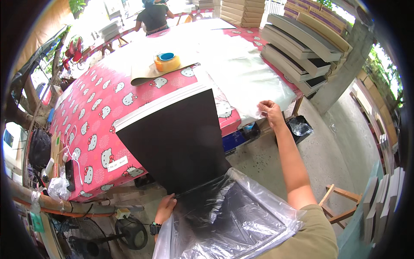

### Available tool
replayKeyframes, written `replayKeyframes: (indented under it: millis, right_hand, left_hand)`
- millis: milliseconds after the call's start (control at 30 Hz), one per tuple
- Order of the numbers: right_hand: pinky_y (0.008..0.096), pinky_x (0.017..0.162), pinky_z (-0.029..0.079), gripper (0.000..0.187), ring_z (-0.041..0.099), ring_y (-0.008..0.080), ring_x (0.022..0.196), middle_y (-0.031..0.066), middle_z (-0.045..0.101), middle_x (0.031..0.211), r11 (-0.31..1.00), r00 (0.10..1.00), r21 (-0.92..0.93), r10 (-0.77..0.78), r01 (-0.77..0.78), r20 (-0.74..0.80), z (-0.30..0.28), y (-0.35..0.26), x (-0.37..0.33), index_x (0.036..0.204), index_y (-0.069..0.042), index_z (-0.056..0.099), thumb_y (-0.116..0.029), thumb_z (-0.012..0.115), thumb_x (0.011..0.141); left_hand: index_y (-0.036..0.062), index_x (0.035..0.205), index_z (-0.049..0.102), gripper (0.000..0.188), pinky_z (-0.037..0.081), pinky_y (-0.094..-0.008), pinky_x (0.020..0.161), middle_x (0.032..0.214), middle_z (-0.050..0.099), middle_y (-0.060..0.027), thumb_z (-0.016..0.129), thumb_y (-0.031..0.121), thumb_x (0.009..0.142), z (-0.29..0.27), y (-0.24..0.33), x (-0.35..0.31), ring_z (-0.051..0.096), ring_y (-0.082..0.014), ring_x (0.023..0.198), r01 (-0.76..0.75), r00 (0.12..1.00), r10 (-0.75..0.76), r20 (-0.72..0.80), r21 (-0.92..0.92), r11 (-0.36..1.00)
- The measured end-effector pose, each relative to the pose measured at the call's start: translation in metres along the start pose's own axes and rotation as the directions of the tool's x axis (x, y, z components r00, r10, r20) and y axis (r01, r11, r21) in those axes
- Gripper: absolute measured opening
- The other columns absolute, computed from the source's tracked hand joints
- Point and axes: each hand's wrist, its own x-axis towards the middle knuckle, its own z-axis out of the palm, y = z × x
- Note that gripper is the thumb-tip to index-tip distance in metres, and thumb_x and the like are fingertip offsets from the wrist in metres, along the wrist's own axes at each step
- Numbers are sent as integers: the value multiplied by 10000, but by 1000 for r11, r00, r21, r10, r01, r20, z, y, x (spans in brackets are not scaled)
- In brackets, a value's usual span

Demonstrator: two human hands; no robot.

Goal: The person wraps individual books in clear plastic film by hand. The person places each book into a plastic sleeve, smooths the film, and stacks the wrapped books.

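Note:
A thick black-faced stack of boards or pages with white edges [172,138] leans from the table edge toward me. Its lower end sits inside a clear plastic bag [254,216] that spreads over my lap. My left hand [165,208] grips the stack's left side at the mouth of the bag, its fingertips on the black face. Out to the right, my right hand [271,113] pinches the near corner of a pile of thin clear plastic bags [250,77] on the table.
The table has a pink patterned cloth [97,116]. On it a tape roll [167,63] rests on a brown sheet. Thick stacks [297,52] stand at the right edge beside a pillar. A black bin [300,127], a fan [129,232] and a wooden stool [340,200] are below. Another person [153,19] is far off.

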Motion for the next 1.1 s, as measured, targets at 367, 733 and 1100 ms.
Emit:
replayKeyframes:
  millis: [367,733,1100]
  right_hand:
    - [296,654,405,162,487,134,698,51,534,728,840,901,-329,-388,432,193,81,-76,-72,891,-55,550,-20,423,796]
    - [180,525,381,158,453,12,609,-18,523,651,988,764,-10,-115,156,635,167,-126,-160,805,-8,572,-165,589,812]
    - [163,510,345,99,426,7,587,-46,514,646,982,796,19,-162,186,583,181,-98,-172,805,-17,577,-106,615,786]
  left_hand:
    - [-17,1096,471,470,330,-328,914,1133,482,-124,643,225,732,-60,170,-17,459,-209,1049,-569,668,431,-606,-43,821]
    - [-16,994,511,250,411,-174,624,831,558,6,595,125,805,-19,244,17,499,-29,706,-338,921,388,-46,-591,732]
    - [20,921,543,170,417,-200,637,821,577,-6,574,153,820,-10,248,21,515,-44,708,-281,943,297,-150,-837,470]
